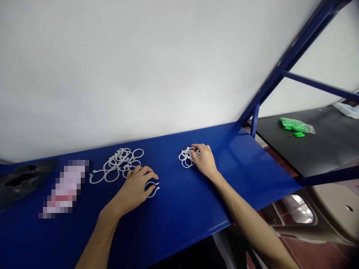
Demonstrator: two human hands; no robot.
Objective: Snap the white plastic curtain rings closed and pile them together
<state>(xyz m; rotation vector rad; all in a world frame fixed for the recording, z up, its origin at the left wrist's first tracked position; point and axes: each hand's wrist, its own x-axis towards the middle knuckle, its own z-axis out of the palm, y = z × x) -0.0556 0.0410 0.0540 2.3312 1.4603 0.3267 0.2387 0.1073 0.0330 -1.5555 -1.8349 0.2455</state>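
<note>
**Small workshop or assembly station.** A blue steel bench [182,209] stands against a bare white wall [140,56], under a frame [291,48] of the same painted steel (bench and uprights appear to form one shelving unit). Identical white plastic rings [120,164] lie on the bench in batches: a loose spread and, well apart, a smaller heap [187,157]. Beside the bench, a black table [322,149] carries a clear bag [297,125] of green parts. Below are a dark red floor [314,254] and a beige stool [336,209]. Plain surfaces and parts in bulk mark a place of manual work.
</note>
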